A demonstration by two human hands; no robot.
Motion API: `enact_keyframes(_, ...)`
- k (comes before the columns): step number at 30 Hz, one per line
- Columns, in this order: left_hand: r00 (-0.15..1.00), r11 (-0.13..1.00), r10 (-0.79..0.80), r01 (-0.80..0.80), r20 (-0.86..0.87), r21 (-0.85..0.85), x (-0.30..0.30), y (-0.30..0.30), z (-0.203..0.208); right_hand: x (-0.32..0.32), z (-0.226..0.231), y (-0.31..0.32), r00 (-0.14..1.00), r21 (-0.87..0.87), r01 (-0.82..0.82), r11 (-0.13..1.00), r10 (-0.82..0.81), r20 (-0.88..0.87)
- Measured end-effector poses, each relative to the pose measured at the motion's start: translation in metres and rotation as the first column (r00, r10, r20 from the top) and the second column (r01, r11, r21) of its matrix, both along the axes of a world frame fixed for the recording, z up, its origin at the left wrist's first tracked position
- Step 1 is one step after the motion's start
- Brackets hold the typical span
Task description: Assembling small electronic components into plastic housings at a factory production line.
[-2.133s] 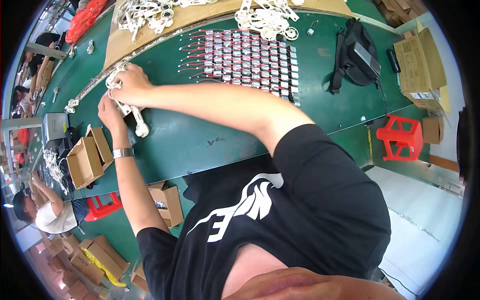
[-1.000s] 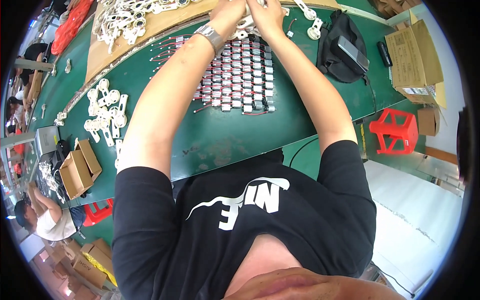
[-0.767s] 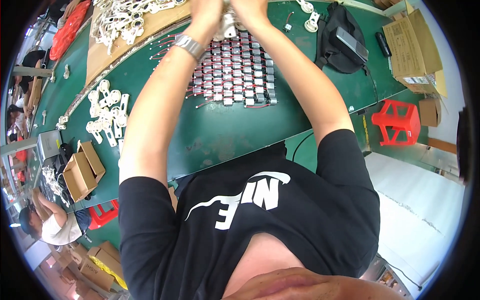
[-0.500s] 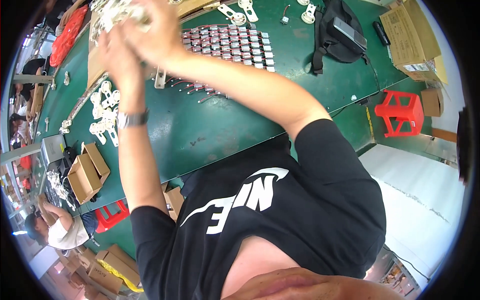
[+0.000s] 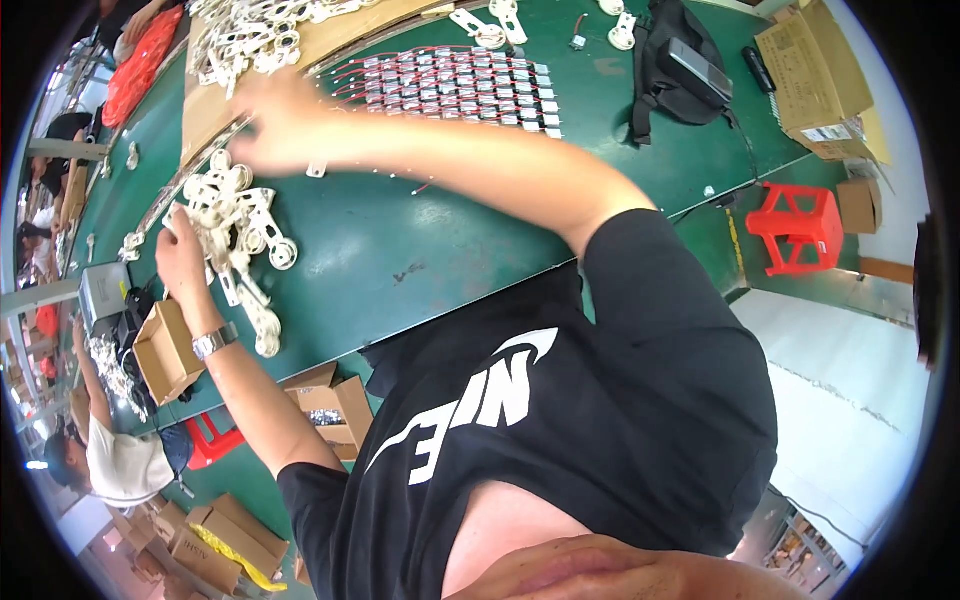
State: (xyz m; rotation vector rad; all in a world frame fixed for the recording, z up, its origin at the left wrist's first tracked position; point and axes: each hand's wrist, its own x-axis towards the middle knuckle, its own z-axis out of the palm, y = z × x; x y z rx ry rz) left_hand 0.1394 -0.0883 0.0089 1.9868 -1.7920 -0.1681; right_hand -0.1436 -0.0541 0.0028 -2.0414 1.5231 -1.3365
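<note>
The left hand [image 5: 182, 252] lay fingers down on a cluster of white round-ended plastic parts [image 5: 238, 232] spread on the green table [image 5: 420, 240], steadying them as sorting seemed underway. The right hand [image 5: 275, 125], blurred, hovered near them; its grip could not be told. Placing another piece would call for careful alignment.

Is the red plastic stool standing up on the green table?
No, the red plastic stool stands on the floor beside the green table, not on it.

plastic parts [image 5: 238, 225] on table [image 5: 420, 240] left | wired cells [image 5: 455, 85] behind | bag [image 5: 680, 65] right
</note>
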Motion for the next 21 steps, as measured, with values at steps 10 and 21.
enact_keyframes(10, 0.862, 0.808, -0.502, 0.499, 0.078, -0.314, -0.192, -0.006, 0.031, -0.369, 0.0, 0.095, 0.473, 0.525, 0.837, 0.157, -0.691, -0.547)
enact_keyframes(21, 0.594, 0.72, -0.671, 0.666, 0.445, 0.197, -0.449, 0.059, 0.006, -0.372, -0.059, 0.085, 0.457, 0.17, 0.88, 0.443, -0.696, -0.554)
